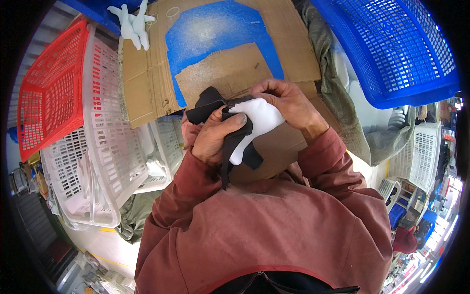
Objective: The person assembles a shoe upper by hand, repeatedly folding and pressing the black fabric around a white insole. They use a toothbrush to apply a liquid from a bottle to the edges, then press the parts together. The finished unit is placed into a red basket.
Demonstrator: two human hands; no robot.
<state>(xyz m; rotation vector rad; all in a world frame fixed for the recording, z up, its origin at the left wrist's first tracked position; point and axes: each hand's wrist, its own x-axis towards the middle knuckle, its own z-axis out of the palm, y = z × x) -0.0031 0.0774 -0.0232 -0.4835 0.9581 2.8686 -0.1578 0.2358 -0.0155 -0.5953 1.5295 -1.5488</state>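
- Your white piece, smooth and rounded up top, is sitting between your two hands in front of your chest, its narrow end pointing down toward you.
- Black cloth is wrapping over its left side, with loose bits hanging below.
- Your left hand is gripping that cloth against the piece, thumb pressing on top, fingers curling mostly out of sight.
- Your right hand is pinching the piece's top edge, thumb and fingertips closed together, right where a dark strip is meeting them.
- Past your hands, a small cardboard piece is lying over a dusty blue sheet, with bigger cardboard spreading underneath.
- Slim white parts are resting at the far left corner.
- Red and white baskets are standing left, a blue basket right.
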